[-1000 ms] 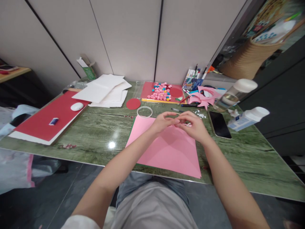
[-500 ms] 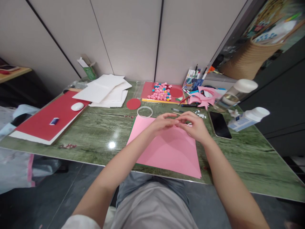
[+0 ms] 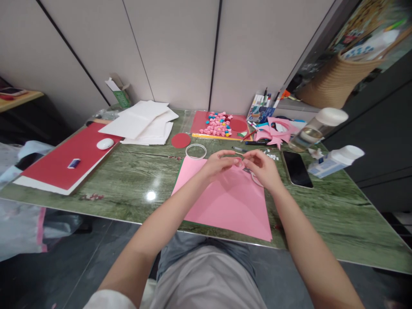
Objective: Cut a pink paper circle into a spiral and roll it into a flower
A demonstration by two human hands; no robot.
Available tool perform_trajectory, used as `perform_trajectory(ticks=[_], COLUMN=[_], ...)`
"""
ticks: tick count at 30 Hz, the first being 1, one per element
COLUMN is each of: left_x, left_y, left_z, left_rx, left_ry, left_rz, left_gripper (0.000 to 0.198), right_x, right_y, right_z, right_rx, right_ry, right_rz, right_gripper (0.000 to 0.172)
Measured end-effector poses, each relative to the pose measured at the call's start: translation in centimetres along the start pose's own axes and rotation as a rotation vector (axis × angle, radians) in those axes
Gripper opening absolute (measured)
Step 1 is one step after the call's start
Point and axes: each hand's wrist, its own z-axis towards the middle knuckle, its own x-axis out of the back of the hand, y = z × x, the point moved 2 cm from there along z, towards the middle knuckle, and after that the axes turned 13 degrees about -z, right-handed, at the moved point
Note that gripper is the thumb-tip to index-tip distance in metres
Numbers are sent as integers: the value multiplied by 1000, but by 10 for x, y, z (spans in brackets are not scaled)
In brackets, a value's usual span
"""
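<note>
Above the far edge of the pink paper sheets (image 3: 225, 201), my left hand (image 3: 222, 164) and my right hand (image 3: 260, 167) meet, fingertips close together. Between them is a small curled pink paper piece (image 3: 238, 163), pinched by the thumb and fingers of each hand. A round ring-like object (image 3: 256, 179) lies partly hidden under my right hand. Beyond my left hand sit a clear ring (image 3: 195, 151) and a red paper circle (image 3: 180, 140).
Small pink, blue and yellow pieces (image 3: 217, 124) lie on a red sheet at the back. To the right are pink scraps (image 3: 277, 131), a phone (image 3: 296, 168) and two bottles. White papers (image 3: 138, 120) and a red board (image 3: 64, 159) lie left.
My fingertips have moved slightly apart, and the small pink piece between them now shows. More of the ring-like object by my right hand is visible.
</note>
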Motion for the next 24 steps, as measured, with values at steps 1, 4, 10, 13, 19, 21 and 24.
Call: perform_trajectory(ticks=[1,4,10,13,19,21,24], left_x=[0,0,4,5,2,2,2], left_y=[0,0,-2,-2,0,0,-1], left_z=[0,1,3,3,2,1,1], left_rx=[-12,-29,-93,-148,-166,-160,-149], left_ry=[6,22,16,23,14,13,13], left_rz=[-11,-22,70,163,212,223,239], left_gripper=[42,41,43,45,44,44,45], right_x=[-1,-5,-11,-13,-12,-12,-12], right_y=[2,4,6,8,7,6,5], right_z=[0,1,-1,-2,-2,-2,-2], right_rx=[-21,-41,-60,-66,-46,-45,-47], right_ry=[-1,-26,4,4,35,35,22], right_rz=[12,22,-14,-36,-58,-59,-60], right_gripper=[17,16,22,22,22,22,22])
